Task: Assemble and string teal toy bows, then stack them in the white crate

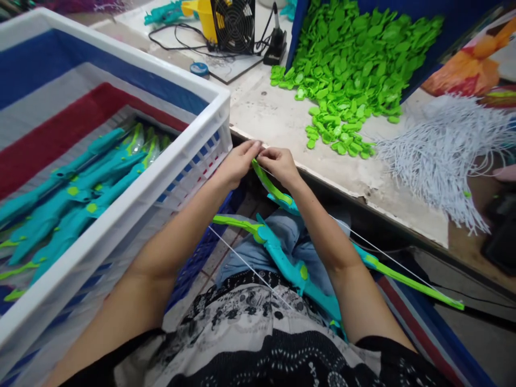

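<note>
Close together at the table edge, both hands work at the tip of a toy bow (268, 183) with green limbs and a teal middle. My left hand (239, 161) is closed on the green limb end. Beside it, my right hand (280, 164) has its fingers pinched on the bow's white string (387, 251), which runs back under my right forearm to the far limb tip. The exact spot between the fingertips is hidden. A second toy bow (278, 252), also strung, lies across my lap below my forearms.
At my left stands a white crate (169, 166) lined with striped cloth, holding several teal toy pieces (80, 188). On the table (258, 110) are green plastic parts (355, 70) spilling from a blue bin, a bundle of white strings (447, 150), a fan (234, 27) and a soldering iron (276, 32).
</note>
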Demonstrator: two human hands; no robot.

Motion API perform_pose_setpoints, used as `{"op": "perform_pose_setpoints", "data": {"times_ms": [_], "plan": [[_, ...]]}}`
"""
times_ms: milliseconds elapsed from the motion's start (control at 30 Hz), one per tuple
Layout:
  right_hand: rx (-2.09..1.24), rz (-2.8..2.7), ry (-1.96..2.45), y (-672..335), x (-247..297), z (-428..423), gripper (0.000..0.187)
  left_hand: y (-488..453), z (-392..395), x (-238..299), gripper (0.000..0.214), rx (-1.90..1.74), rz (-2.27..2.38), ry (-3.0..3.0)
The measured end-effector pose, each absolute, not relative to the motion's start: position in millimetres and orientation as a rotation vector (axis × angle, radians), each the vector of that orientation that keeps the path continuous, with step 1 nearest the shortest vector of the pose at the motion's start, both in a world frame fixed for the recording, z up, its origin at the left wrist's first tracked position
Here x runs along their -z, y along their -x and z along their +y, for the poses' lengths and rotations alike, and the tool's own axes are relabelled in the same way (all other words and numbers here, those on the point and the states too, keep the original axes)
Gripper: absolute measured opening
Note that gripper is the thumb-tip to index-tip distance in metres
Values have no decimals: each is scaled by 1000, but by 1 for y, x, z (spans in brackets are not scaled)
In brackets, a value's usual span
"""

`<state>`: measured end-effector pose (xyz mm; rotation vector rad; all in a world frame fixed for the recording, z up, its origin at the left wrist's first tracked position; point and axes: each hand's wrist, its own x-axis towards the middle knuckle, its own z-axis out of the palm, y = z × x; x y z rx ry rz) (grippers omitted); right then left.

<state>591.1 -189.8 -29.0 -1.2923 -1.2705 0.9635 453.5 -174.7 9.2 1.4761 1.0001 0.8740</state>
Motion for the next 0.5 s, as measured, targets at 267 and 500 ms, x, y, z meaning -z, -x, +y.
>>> {"op": "perform_pose_setpoints", "data": {"times_ms": [267, 500], "plan": [[-619, -831, 1454, -631, 29, -161, 12, -466, -174, 20, 22, -902, 833, -1349], [-550, -930, 1271, -622, 3, -167, 18, -457, -174, 3, 20, -797, 720, -1296]]}}
